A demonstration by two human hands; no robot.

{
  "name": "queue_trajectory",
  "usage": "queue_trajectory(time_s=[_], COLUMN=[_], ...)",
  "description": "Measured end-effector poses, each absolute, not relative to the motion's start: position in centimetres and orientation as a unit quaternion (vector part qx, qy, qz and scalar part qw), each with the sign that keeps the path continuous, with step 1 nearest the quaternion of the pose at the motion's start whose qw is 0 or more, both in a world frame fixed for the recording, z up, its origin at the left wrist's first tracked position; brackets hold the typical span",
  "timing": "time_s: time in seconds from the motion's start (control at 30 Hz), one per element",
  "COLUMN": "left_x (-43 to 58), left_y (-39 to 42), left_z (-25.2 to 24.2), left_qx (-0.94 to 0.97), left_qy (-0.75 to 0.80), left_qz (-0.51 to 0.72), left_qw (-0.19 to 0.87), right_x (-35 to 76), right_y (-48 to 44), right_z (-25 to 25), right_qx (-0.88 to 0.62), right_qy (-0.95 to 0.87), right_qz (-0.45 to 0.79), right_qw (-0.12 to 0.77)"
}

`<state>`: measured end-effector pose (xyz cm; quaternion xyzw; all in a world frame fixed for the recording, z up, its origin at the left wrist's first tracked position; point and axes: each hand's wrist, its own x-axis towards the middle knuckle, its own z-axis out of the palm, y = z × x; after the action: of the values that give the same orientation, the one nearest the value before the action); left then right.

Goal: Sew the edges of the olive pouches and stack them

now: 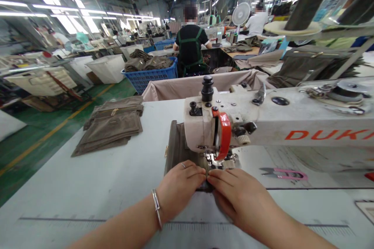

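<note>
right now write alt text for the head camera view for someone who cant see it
The left hand and right hand press brown fabric at a white sewing machine. A stack of brown fabric lies to the left on the table, pink snips to the right.

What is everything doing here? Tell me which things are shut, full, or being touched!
Left hand: flat, fingertips on the fabric.
Right hand: flat, fingertips beside the left hand's.
Sewing machine: can't tell whether it's running.
Olive fabric piece: tucked under the machine's head.
Thread snips: blades shut, lying on the white table.
Blue plastic crate: full of olive fabric.
</note>
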<state>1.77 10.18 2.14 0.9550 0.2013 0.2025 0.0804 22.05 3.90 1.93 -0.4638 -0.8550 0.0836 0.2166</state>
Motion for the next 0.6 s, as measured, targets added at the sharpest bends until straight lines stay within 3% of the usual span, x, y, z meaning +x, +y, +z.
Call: queue_trajectory(time_s=[0.37, 0.6], left_x=[2.6, 3.2], left_y=[13.3, 14.4], left_z=[2.1, 1.6], left_qx=[0.946, 0.934], left_qy=[0.252, 0.288], left_qz=[0.204, 0.211], left_qw=[0.01, 0.006], right_x=[22.3, 22.7], right_y=[6.4, 6.2], right_z=[1.5, 0.4], right_qx=[-0.512, -0.51], right_qy=[-0.838, -0.833], right_qz=[0.065, 0.053], right_qw=[0.179, 0.207])
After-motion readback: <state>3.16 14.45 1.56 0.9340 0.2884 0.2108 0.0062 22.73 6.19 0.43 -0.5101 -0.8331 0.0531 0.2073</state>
